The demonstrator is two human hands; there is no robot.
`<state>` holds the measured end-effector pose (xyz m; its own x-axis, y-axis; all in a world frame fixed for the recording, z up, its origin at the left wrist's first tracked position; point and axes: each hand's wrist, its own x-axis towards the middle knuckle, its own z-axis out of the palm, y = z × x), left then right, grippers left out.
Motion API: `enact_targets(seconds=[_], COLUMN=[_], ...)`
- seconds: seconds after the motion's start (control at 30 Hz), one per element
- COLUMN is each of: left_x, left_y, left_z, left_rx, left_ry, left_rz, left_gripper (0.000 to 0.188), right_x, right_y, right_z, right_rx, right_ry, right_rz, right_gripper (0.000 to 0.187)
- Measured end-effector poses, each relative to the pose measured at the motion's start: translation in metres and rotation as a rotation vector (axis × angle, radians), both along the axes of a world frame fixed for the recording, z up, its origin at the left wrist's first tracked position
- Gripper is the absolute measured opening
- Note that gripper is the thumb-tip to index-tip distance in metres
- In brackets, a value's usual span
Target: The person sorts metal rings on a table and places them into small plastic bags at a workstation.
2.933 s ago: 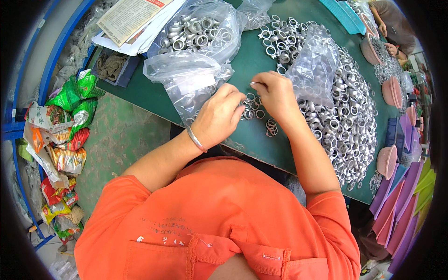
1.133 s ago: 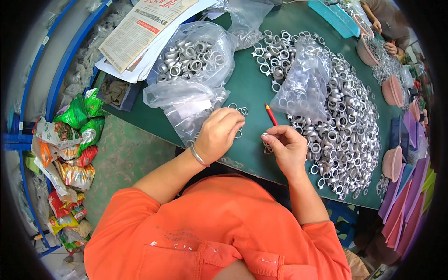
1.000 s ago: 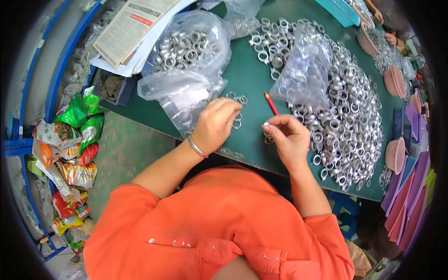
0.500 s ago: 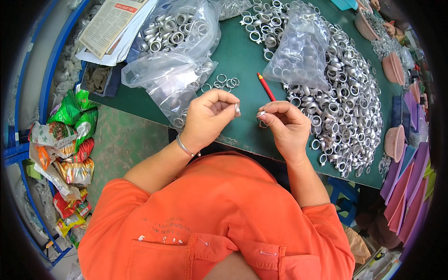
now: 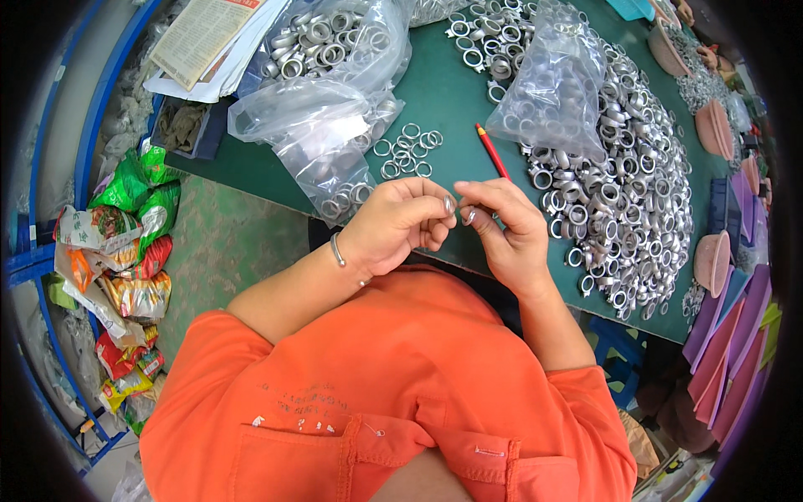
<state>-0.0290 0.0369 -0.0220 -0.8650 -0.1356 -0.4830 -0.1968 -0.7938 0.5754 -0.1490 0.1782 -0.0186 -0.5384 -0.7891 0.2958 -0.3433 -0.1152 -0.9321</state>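
Note:
My left hand is closed in a pinch, thumb against bent fingers. Whatever lies between those fingertips is too small to make out. Close beside it, my right hand is also pinched, with a sliver of a small silver metal ring partly showing behind the thumb. The fingertips of both hands almost meet over the near table edge. Just beyond them lies a small group of thin silver rings. A red pencil-like stick rests on the table behind my right hand.
A large heap of silver ring clamps covers the right of the green table. One clear plastic bag lies on it; another bag holding rings sits left. Papers and pink baskets flank these.
My hands have come together from a wider gap, the left moving right and slightly down. The loose rings beyond them now show more fully.

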Motion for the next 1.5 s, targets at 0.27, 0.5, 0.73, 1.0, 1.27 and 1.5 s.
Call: enact_targets(seconds=[0.27, 0.5, 0.73, 1.0, 1.27, 1.5], left_x=[0.002, 0.003, 0.011, 0.015, 0.006, 0.007], left_y=[0.006, 0.011, -0.013, -0.022, -0.010, -0.008], left_z=[0.008, 0.010, 0.012, 0.001, -0.010, -0.012], left_rx=[-0.121, -0.289, -0.929, -1.724, -1.922, -1.898], left_ry=[-0.105, -0.074, -0.045, 0.067, 0.104, 0.141], left_rz=[-0.038, -0.037, 0.132, -0.056, -0.027, -0.014], left_gripper=[0.008, 0.007, 0.006, 0.022, 0.017, 0.016], right_x=[0.000, -0.001, -0.023, -0.025, -0.009, -0.007], right_y=[0.002, 0.006, 0.014, -0.001, -0.051, -0.046], right_z=[-0.004, -0.017, -0.001, 0.008, -0.017, -0.015], right_rx=[0.054, 0.002, 0.184, 0.281, 0.263, 0.291], right_ry=[-0.094, -0.210, 0.403, 0.625, 0.716, 0.547], right_rz=[0.095, 0.110, -0.105, -0.062, -0.010, 0.008], right_gripper=[0.016, 0.016, 0.018, 0.021, 0.011, 0.027])
